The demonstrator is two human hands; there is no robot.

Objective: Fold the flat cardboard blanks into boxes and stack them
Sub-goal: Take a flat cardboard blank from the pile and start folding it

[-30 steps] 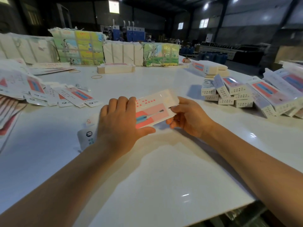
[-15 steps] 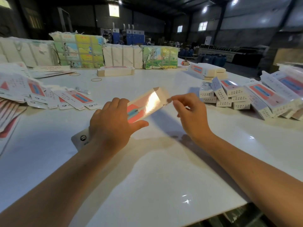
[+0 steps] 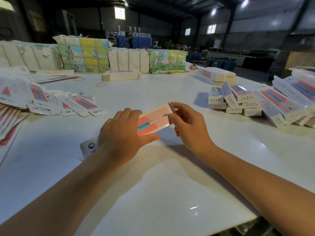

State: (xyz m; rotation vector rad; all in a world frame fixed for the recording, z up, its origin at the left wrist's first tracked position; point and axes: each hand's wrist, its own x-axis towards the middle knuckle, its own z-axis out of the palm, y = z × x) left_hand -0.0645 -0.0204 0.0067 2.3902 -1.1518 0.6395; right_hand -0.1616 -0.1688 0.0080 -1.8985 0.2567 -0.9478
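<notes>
Both hands on one box (image 3: 154, 119) — left hand (image 3: 121, 135) wraps its middle, right hand (image 3: 189, 126) pinches far-end flap.

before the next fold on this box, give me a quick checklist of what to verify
1. Left hand holds the box blank: ok, fingers over it, thumb under.
2. Right hand pinches the far end flap: ok.
3. Flap tucked in: cannot tell, fingers hide it.
4. Near end closed: not ok, the white flap sticks out at the left wrist.
5. Room on the table in front: ok.
6. Folded boxes stack within view on the right: ok.
</notes>
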